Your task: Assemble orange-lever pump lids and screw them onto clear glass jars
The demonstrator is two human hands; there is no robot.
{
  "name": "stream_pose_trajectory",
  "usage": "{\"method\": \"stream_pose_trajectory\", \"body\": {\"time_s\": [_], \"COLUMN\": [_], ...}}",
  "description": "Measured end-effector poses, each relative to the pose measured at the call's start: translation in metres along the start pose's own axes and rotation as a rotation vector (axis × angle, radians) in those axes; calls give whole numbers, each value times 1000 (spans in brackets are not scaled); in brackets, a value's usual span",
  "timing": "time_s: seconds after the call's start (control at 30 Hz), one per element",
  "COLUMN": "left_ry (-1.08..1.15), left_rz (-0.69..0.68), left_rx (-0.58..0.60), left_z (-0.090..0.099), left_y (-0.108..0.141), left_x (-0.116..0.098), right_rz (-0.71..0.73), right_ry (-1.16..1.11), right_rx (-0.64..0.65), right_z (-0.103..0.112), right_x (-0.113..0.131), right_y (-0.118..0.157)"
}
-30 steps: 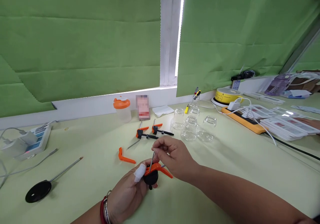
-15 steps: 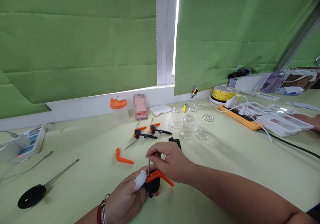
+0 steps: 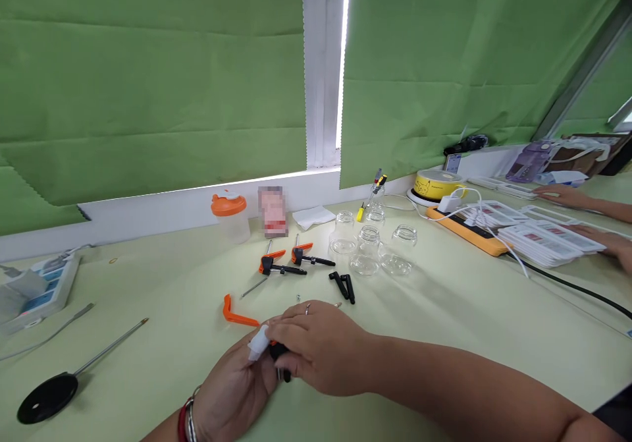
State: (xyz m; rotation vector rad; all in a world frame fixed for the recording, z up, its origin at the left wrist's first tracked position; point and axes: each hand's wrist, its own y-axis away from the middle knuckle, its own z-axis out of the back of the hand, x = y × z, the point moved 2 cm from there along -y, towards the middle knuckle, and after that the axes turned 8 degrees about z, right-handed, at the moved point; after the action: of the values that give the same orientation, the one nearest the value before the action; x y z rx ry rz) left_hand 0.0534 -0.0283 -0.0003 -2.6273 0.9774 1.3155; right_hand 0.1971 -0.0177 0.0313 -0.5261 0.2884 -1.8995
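Note:
My left hand (image 3: 241, 376), with white wrapping on its thumb, is closed round a black part (image 3: 278, 350) at the bottom centre. Over the same part lies my right hand (image 3: 320, 346), its fingers bent round it and covering most of it. A bit of orange shows between the hands. Just beyond them are a loose orange lever (image 3: 239, 315), two black pegs (image 3: 344, 287) and a tiny metal piece (image 3: 298, 298). Two orange and black assemblies (image 3: 282, 267) (image 3: 313, 257) lie farther back, near a thin metal rod (image 3: 254, 288).
Several glass jars (image 3: 365, 252) and an orange-lidded cup (image 3: 232, 218) stand behind. At left lie a black disc with a rod (image 3: 49, 396) and a power strip (image 3: 44, 297). At right are an orange power strip (image 3: 469, 231), stacked white trays (image 3: 540, 241) and another person's hands (image 3: 567, 196).
My right hand has moved down over the black part, hiding the orange lever and the upright rod. The black pegs are uncovered. A second hand of the other person has appeared. The view has shifted slightly.

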Motion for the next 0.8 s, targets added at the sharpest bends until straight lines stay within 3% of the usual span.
{"method": "stream_pose_trajectory", "body": {"time_s": [0.2,0.4,0.57,0.7,0.77,0.8], "left_ry": [-16,-428,-561,-588,-512,-460], "left_rz": [46,146,248,158,119,104], "left_rx": [21,238,134,37,-54,-106], "left_z": [10,-14,-27,-14,-5,0], "left_y": [3,10,9,7,7,6], "left_x": [0,-11,-13,-11,-11,-11], "right_rz": [111,226,258,171,-21,-186], "right_ry": [26,-172,-151,-82,-39,-3], "right_rx": [-6,112,165,79,10,-29], "right_z": [0,0,-4,5,16,22], "right_x": [3,1,4,0,-11,-19], "right_y": [5,8,7,3,3,4]}}
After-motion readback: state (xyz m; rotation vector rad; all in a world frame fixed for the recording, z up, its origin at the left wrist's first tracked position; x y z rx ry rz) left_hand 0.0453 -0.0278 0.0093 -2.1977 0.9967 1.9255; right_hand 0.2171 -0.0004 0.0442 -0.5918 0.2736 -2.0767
